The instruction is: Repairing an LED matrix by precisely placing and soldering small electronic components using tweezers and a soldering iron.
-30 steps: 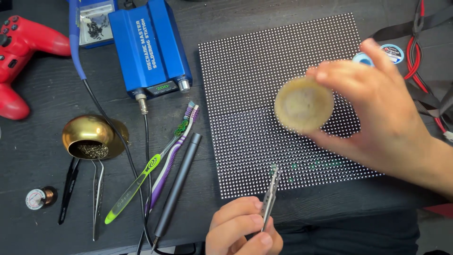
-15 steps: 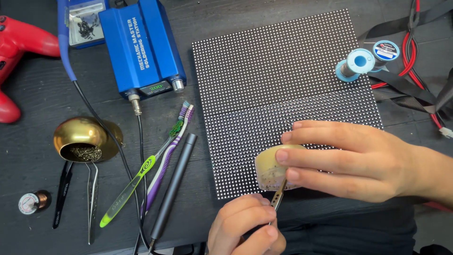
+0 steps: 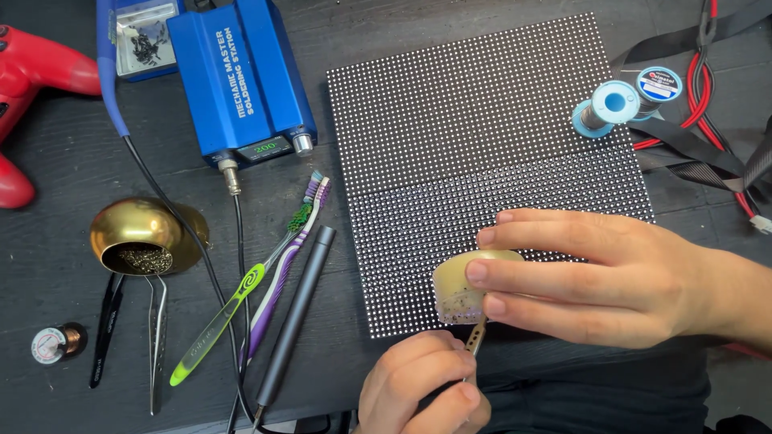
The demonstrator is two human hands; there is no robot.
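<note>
Fingers: your right hand (image 3: 635, 281) fingers (image 3: 515, 272) clamp the small yellowish tub (image 3: 466, 285) from the side, tilted over the near edge of the dotted LED panel (image 3: 482, 153); your left hand (image 3: 422, 386) pinches the tweezers (image 3: 476, 336), tips up into the tub's mouth.
Tub: held off the bench (image 3: 64, 321), just above the panel's lower edge — keep it steady and tipped toward you so the tips stay in sight.
Tweezers: squeeze lightly; dip only the tips, judging by the specks on the tub's rim.
Nearby: two toothbrushes (image 3: 265, 281), dark pen-shaped tool (image 3: 293, 313), brass tip cleaner (image 3: 141, 237), blue soldering station (image 3: 241, 80) — well clear to your left.
</note>
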